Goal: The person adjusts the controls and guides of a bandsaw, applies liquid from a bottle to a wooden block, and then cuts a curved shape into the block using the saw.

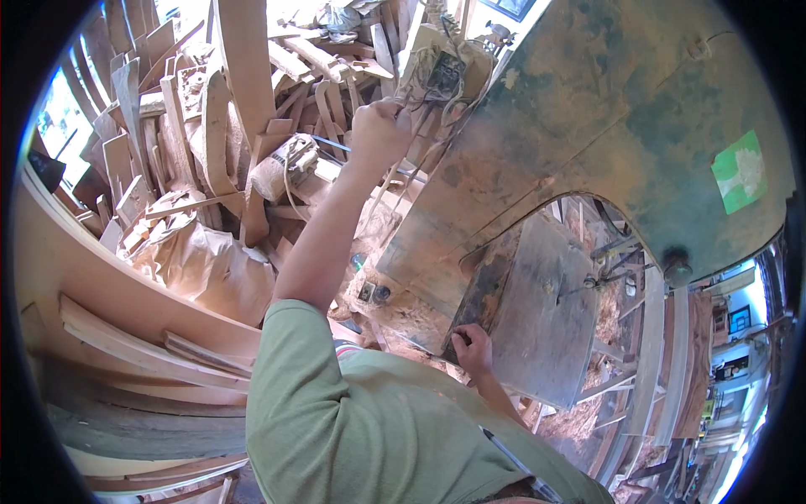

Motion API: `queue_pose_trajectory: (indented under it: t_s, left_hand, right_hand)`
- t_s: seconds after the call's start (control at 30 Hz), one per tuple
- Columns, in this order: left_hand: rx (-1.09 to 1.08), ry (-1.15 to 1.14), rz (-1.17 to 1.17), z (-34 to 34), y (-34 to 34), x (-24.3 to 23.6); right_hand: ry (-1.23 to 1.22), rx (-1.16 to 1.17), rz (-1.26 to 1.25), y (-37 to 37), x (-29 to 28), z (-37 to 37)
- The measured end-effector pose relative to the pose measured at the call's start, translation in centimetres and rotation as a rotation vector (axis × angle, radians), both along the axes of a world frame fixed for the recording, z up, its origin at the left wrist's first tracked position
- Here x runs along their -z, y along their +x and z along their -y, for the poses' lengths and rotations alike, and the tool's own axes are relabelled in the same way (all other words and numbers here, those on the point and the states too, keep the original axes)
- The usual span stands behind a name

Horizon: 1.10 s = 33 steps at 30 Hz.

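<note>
My left hand (382, 130) is raised at arm's length, its fingers closed beside a dusty electrical box (445, 77) with loose wires. Whatever those fingers hold, if anything, is hidden. Lower down, my right hand (473, 349) has its fingers curled at the near edge of a flat, worn metal table (537, 311). I cannot make out what is inside that grip. This table belongs to a large machine with a green and rust-brown body (604, 109). A small switch box (369, 291) with a round dark knob sits to the left of the right hand.
Piled wood offcuts (327, 63) fill the far left, with a dusty cylindrical motor (281, 172) and a filled sack (214, 260) among them. Long curved boards (151, 344) lie at the near left. Timber planks (646, 361) stand at the right. A pen (520, 466) is clipped on my shirt.
</note>
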<state>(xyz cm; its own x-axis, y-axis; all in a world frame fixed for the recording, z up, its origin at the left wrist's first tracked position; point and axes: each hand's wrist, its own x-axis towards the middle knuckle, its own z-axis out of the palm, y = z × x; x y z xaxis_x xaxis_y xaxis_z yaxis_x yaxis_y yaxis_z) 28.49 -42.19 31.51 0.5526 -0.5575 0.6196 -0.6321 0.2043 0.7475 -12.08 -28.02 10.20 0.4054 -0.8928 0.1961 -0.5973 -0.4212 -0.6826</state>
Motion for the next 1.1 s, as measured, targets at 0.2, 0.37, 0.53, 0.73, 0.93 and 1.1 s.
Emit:
queue_pose_trajectory:
  t_s: [0.2,0.37,0.53,0.73,0.93,1.1]
  left_hand:
    - [0.023,-0.038,-0.008,0.1,0.0,-0.3]
    - [0.008,-0.037,-0.008,0.0,0.6,0.1]
    - [0.0,-0.049,0.034,0.1,1.0,0.0]
    - [-0.037,0.014,0.126,0.1,1.9,0.1]
    - [0.016,0.022,0.076,-0.5,1.8,-0.9]
    - [0.021,0.034,0.052,-0.7,1.6,-1.2]
  right_hand:
    - [0.014,0.006,-0.01,0.0,0.0,-0.1]
    - [0.078,0.044,-0.026,0.1,-0.4,-0.3]
    - [0.064,0.034,0.034,-0.1,0.3,-0.1]
    - [0.049,0.019,-0.008,0.0,-0.2,0.0]
    - [0.067,0.023,-0.02,0.2,-0.4,0.0]
    - [0.001,-0.009,-0.017,0.1,-0.3,0.1]
